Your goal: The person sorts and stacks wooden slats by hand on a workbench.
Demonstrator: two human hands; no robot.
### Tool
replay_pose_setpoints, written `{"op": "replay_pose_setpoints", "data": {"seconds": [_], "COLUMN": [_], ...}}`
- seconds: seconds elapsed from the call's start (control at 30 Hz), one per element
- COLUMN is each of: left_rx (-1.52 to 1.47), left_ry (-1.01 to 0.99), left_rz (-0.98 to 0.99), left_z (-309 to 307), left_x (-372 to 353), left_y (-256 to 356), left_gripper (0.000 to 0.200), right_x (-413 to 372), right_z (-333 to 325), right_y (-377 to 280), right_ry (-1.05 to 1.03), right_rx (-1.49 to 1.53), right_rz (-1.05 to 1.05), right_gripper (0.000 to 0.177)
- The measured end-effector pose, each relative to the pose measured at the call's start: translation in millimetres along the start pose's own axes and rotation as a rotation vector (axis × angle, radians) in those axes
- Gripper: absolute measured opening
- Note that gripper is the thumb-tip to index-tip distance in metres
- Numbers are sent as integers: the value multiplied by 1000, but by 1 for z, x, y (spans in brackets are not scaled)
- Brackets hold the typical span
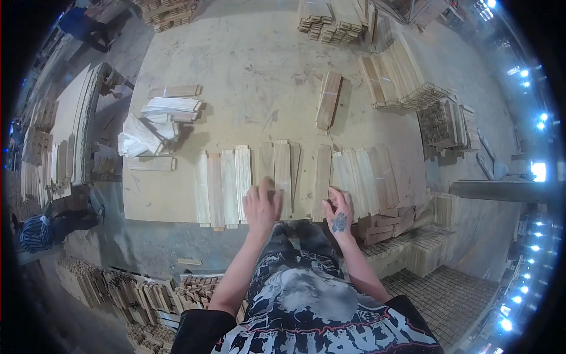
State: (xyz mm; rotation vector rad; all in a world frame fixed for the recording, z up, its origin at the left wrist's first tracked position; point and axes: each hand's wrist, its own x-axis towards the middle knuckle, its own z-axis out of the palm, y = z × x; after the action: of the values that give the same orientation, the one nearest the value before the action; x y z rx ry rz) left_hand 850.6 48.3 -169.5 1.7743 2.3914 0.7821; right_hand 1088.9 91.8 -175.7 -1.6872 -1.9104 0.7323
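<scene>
Left hand [262, 206]: palm down, fingers loosely spread at the middle wooden slats [283, 168]. Right hand [339, 212] (tattooed): fingers curved narrowly beside a lone slat [321, 168]; grip cannot be told. Flanking slat rows [221, 189] [367, 180]: side by side, seemingly to expose faces. Beyond, on the tabletop [236, 71]: small slat stack [329, 100]; farther, larger stacks [331, 22].

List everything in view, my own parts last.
Table: one, tan, centre
Row planks: many, pale to brown, near edge
Loose planks: several, pale, table's left
Small stack: one, tan, centre right
Big stacks: several, tan, far and right edges
Floor stacks: many, brown, lower corners
Side platform: one, tan, left
People: two, blue clothing, left
Lamps: many, white, far right
Shirt: one, black, bottom
Left hand: one, bare, near edge
Right hand: one, tattooed, near edge
</scene>
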Motion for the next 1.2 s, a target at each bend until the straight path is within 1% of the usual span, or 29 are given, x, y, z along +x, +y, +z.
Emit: {"op": "replay_pose_setpoints", "data": {"seconds": [0.03,0.13,0.17,0.27,0.3,0.4,0.73,0.83,0.87,0.93,0.97,1.07,1.17,1.2], "left_rx": [-35,-51,-30,6,8,53,28,200,200,201,254,156,-17,-160], "left_ry": [-3,-12,-20,-43,3,-30,-16,-27,-35,-54,-133,-173,-209,-264], "left_rz": [7,130,133,63,70,31,1,116,116,110,57,-34,-110,-169], "left_z": [-1,16,22,21,18,15,12,21,25,15,13,17,18,17], "left_x": [5,13,11,5,4,-2,-12,-14,-15,-3,-2,2,1,2], "left_y": [9,23,21,15,11,-1,0,4,8,40,48,48,48,48], "left_gripper": [59,65,62,56,56,57,50,59,63,71,83,80,65,62], "right_x": [0,0,1,0,0,0,0,0,0,0,1,1,1,3], "right_z": [-1,-1,-2,-4,-4,-4,-11,-11,-10,-12,-12,-11,-6,-4], "right_y": [-1,-4,-5,-5,-4,-2,-10,-7,-6,-9,-10,-9,-27,-29], "right_ry": [2,-7,-10,-8,-1,9,-7,-22,-26,-33,-36,-81,16,26], "right_rx": [-8,6,15,-25,-22,-13,53,48,47,61,68,19,-117,-159], "right_rz": [-8,12,26,10,0,-9,13,16,14,10,7,35,14,-4], "right_gripper": [46,46,46,46,46,45,46,46,46,45,45,59,78,82]}}
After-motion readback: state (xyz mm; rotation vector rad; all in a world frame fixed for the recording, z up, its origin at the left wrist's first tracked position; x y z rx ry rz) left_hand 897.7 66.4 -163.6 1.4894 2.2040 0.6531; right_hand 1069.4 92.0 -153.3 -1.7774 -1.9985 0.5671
